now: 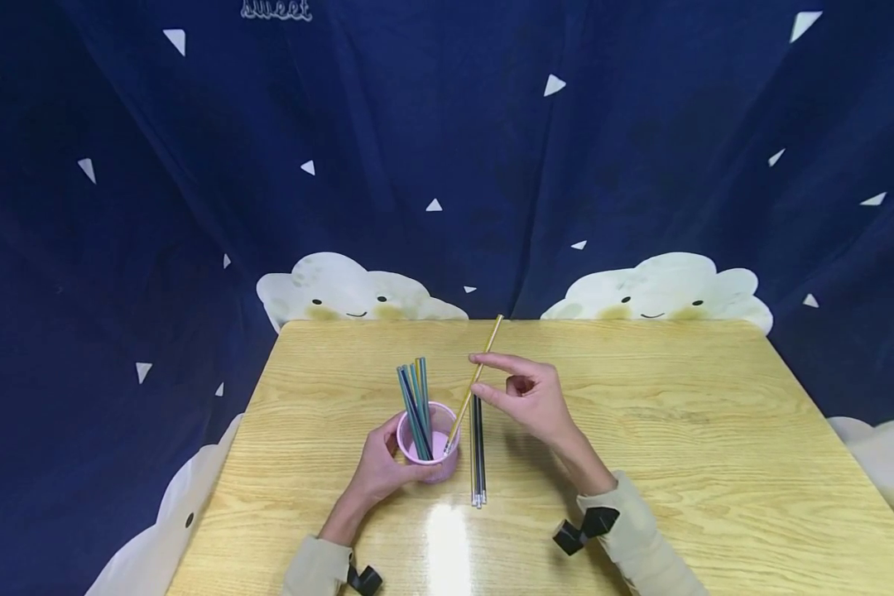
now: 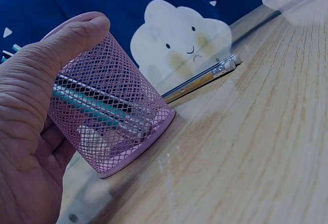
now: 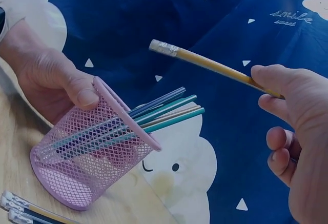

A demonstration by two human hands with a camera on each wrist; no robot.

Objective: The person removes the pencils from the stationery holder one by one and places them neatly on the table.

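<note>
My left hand (image 1: 380,468) grips a pink mesh pencil cup (image 1: 444,470), with the thumb along its near side. Several teal, dark blue and yellow pencils (image 1: 415,406) lean inside it toward the far left. In my right hand (image 1: 538,399) a yellow pencil (image 3: 215,67) is pinched between thumb and index finger. Its white eraser end slants down over the cup's mouth, and the right wrist view shows that end outside the rim, touching nothing. Just right of the cup, a few yellow and dark pencils (image 1: 478,463) lie side by side on the table, eraser ends toward me.
The light wooden table (image 1: 678,430) extends widely to the right and ends at a far edge. Behind it hangs a dark blue curtain (image 1: 417,124) with white triangles and clouds. Light glares off the tabletop in front of the cup.
</note>
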